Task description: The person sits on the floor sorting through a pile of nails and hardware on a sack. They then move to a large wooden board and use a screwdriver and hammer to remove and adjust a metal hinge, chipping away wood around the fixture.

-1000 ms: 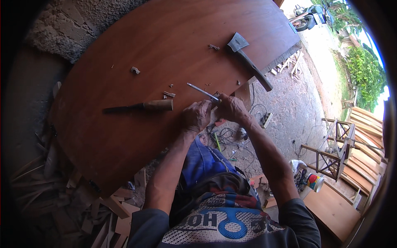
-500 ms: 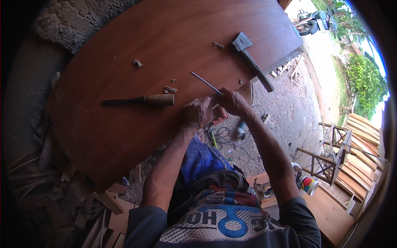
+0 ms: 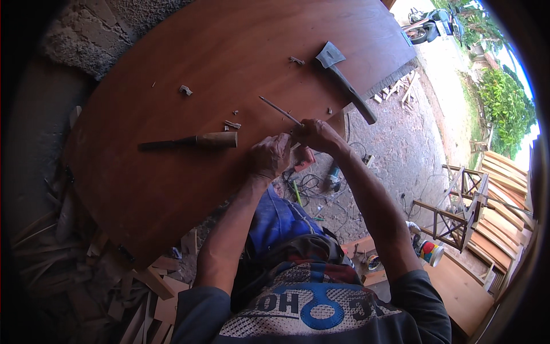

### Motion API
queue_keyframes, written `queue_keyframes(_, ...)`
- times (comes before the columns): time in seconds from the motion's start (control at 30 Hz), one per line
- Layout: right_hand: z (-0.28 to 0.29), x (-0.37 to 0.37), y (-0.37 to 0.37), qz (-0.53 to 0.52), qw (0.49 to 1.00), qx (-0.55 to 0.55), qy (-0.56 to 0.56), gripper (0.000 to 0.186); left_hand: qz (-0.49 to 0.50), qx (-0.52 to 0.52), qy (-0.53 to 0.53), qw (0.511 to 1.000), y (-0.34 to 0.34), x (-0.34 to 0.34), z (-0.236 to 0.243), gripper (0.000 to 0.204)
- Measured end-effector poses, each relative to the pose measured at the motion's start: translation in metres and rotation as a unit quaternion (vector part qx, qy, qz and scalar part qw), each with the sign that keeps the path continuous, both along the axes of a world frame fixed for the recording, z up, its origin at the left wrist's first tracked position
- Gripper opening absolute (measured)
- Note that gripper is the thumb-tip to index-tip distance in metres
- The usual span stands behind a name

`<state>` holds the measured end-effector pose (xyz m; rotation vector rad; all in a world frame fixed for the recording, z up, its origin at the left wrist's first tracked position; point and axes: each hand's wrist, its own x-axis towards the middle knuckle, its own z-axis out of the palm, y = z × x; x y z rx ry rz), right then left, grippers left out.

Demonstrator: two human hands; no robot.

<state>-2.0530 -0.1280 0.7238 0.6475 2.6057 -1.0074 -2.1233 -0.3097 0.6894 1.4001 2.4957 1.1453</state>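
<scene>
Rod [image 3: 281,110] in right hand [image 3: 319,136], multicoloured can [image 3: 427,251], contents hidden

rod [image 3: 279,110]: lower end hidden in right hand [image 3: 317,135] | left hand [image 3: 270,155]: contents unclear | panel [image 3: 132,198]: top cut off

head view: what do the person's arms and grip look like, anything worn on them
The left grip and right grip are ungloved human hands. The forearms are lean and bare, with no wristwear visible. Short, loose sleeves in dark grey end near the elbows.
</scene>
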Motion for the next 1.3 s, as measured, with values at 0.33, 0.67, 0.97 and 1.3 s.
queue_keyframes(0.33, -0.003, 0.002, 0.003, -0.003, 1.0, -0.015, 0.006, 0.038, -0.006, -0.007, -0.017, 1.0, 0.0, 0.0, 0.002, 0.007)
queue_keyframes(0.67, -0.006, 0.0, 0.006, 0.036, 0.999, -0.001, -0.013, 0.037, -0.004, -0.021, -0.002, 1.0, -0.001, 0.002, 0.0, 0.011)
queue_keyframes(0.97, -0.007, 0.001, 0.016, 0.053, 0.997, 0.015, 0.053, 0.031, -0.011, -0.014, 0.0, 1.0, 0.004, 0.0, -0.002, 0.005)
queue_keyframes(1.3, 0.01, 0.052, 0.019, -0.087, 0.96, -0.243, 0.108, 0.031, -0.005, 0.0, 0.008, 1.0, 0.002, 0.004, -0.005, 0.007)
